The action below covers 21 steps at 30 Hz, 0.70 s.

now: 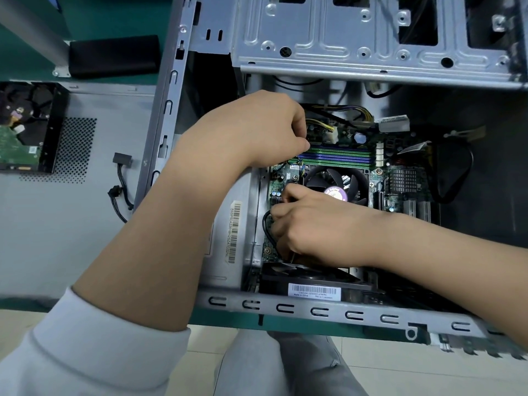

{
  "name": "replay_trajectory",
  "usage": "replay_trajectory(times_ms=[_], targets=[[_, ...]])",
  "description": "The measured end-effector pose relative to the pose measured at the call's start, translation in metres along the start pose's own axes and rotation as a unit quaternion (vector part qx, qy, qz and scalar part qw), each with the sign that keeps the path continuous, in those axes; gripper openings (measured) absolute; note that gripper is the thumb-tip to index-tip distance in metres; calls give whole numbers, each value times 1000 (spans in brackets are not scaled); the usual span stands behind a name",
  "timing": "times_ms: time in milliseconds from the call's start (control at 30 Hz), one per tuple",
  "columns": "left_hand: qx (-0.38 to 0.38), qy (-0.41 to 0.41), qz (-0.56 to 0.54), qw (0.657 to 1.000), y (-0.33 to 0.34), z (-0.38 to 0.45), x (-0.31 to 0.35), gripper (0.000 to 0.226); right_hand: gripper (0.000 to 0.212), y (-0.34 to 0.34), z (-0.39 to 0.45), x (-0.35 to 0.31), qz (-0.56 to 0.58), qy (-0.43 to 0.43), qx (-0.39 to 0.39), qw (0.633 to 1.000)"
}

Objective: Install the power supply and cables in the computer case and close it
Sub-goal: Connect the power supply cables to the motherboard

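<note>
Centre frame: one open computer case (pixel 183 115) lying on its side, two hands inside it. Left hand (pixel 265 130) has its fingers curled down at the top edge of the board, by the yellow-and-black wire bundle (pixel 337 110); whether it actually pinches a wire cannot be told. Right hand (pixel 311 227) is curled around a thin black cable (pixel 267 230) at the board's left edge, beside the one round cooler fan (pixel 337 184). Case holds one green board (pixel 400 181), four memory slots (pixel 340 157), and one black fan (pixel 308 277) with a barcode label at the bottom wall. Power supply not identifiable. Left of frame: one side panel (pixel 85 238) flat on the table, with one hard drive (pixel 25 130) on it and one loose black cable (pixel 121 181).
</note>
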<state>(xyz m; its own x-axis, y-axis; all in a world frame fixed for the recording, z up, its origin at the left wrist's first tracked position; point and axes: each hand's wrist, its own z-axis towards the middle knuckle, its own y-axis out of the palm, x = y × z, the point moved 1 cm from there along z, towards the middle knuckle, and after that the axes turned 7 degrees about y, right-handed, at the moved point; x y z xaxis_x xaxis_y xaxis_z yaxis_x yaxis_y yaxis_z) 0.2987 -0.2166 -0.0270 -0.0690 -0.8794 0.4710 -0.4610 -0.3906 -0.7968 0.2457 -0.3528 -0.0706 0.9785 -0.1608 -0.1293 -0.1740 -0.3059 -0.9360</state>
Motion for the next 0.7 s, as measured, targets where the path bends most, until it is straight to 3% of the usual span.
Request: replay_trajectory(times_ms=[700], targets=[[-4, -3, 0, 1000, 1, 1, 0, 11, 15, 1, 0, -1, -11, -4, -5, 1000]])
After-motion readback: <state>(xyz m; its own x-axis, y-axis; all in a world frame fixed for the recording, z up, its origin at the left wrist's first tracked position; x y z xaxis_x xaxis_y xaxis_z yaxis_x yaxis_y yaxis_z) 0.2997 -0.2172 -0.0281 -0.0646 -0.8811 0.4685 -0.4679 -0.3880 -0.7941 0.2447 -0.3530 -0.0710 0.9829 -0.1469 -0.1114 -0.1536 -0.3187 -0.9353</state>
